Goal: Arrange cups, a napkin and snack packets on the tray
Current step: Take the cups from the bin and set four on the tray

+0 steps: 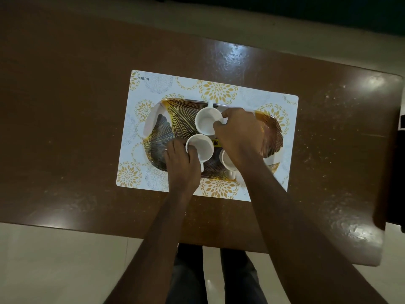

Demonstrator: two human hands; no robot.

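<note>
Head view showed three white cups on the patterned tray (157,119): left hand (182,159) gripped the near cup (200,148), right hand (238,132) pinched the far cup (207,121), third cup (228,162) under the wrist

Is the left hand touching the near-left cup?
Touching. The head view shows the left hand with fingers hooked over the rim of the cup on the tray.

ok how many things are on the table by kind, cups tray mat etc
White cups: 3, all on the tray: far one, near-left one, near-right one partly hidden under the right arm
Tray: 1
Placemat: 1
Napkins: 0 in view
Snack packets: 0 in view
Total: 5
</note>
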